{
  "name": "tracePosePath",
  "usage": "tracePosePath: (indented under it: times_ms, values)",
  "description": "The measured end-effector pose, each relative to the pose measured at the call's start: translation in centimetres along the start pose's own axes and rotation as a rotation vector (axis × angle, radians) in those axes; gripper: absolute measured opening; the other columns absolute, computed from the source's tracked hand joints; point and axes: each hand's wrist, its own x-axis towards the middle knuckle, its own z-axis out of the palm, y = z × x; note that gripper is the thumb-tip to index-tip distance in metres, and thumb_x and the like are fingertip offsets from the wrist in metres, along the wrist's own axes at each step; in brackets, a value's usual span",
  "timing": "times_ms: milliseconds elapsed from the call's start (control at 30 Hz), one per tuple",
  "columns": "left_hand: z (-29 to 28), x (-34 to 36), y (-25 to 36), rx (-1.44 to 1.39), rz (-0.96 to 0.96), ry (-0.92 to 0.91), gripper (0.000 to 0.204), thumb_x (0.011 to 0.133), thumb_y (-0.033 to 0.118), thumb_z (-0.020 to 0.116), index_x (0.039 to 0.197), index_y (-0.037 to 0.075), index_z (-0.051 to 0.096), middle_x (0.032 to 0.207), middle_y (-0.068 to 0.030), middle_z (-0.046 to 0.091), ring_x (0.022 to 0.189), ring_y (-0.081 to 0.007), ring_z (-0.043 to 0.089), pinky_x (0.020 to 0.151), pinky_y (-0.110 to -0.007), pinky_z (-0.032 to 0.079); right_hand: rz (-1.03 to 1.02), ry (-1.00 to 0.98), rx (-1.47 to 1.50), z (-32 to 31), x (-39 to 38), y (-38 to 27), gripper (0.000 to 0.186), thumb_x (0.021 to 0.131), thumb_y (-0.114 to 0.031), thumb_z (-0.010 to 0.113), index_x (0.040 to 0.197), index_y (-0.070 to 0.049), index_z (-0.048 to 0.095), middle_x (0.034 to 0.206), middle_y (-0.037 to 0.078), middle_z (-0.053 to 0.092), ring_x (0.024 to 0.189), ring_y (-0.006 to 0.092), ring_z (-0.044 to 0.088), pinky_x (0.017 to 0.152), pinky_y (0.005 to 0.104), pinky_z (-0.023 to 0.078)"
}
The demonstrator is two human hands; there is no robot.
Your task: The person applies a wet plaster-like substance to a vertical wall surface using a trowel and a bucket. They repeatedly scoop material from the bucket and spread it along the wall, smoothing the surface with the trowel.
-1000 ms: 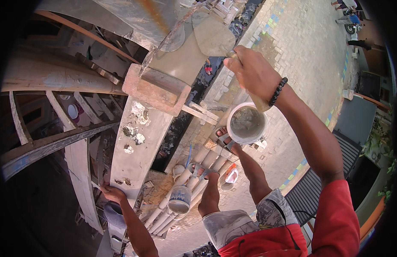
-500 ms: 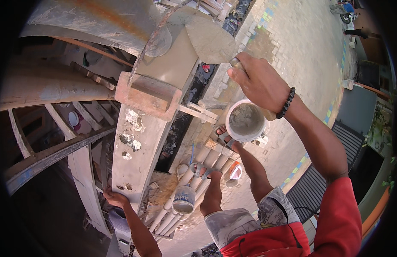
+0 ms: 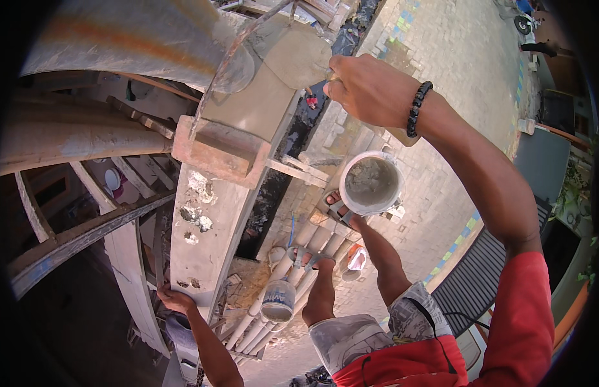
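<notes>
My right hand (image 3: 374, 90), with a black bead bracelet at the wrist, is closed round the handle of a trowel. The trowel's rounded grey blade (image 3: 296, 57) lies over smooth wet mortar (image 3: 248, 116) on top of a wall; whether it touches is hard to tell. A reddish block (image 3: 222, 155) borders the mortar on the near side. My left hand (image 3: 175, 300) is wrapped round the left edge of the pale concrete ledge (image 3: 199, 258), its fingertips partly hidden. Below my right forearm stands a white bucket (image 3: 374, 184) with grey mortar in it.
A thin rusty rod (image 3: 228, 58) slants above the mortar. My sandalled feet stand on a scaffold of pipes (image 3: 264, 329), where a clear tub (image 3: 277, 300) also sits. A dark ditch (image 3: 257, 226) runs beside the wall. Paving (image 3: 461, 116) lies far below; wooden framing (image 3: 86, 226) fills the left.
My right hand has moved left and slightly up, carrying the trowel blade further over the wet mortar. My left hand keeps its hold on the ledge.
</notes>
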Motion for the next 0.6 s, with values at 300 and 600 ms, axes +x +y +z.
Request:
tracePosePath:
  times_ms: [300, 600]
  values:
    - [-0.4, -0.3, 0.9, 0.041, -0.024, 0.004, 0.030, 0.089, 0.012, 0.033, 0.096, -0.001, 0.059, 0.093, -0.0192, 0.062, 0.084, -0.0361, 0.058, 0.075, -0.046, 0.042, 0.029, -0.154, -0.015, -1.2, -4.4, 0.1, 0.028, 0.084, -0.016, 0.050, 0.075, 0.011, 0.055, 0.069, 0.027, 0.060, 0.072, 0.0397, 0.062, 0.067, 0.0429, 0.051]
    - [0.1, 0.1, -1.3, 0.079, 0.068, 0.009, 0.034, 0.090, 0.014, 0.032, 0.107, 0.002, 0.059, 0.091, -0.0176, 0.062, 0.082, -0.0332, 0.059, 0.074, -0.045, 0.043, -0.122, 0.006, -0.049, -0.5, -0.4, 0.9, 0.023, 0.079, -0.012, 0.052, 0.070, 0.008, 0.059, 0.060, 0.023, 0.058, 0.061, 0.0364, 0.062, 0.058, 0.0397, 0.052]
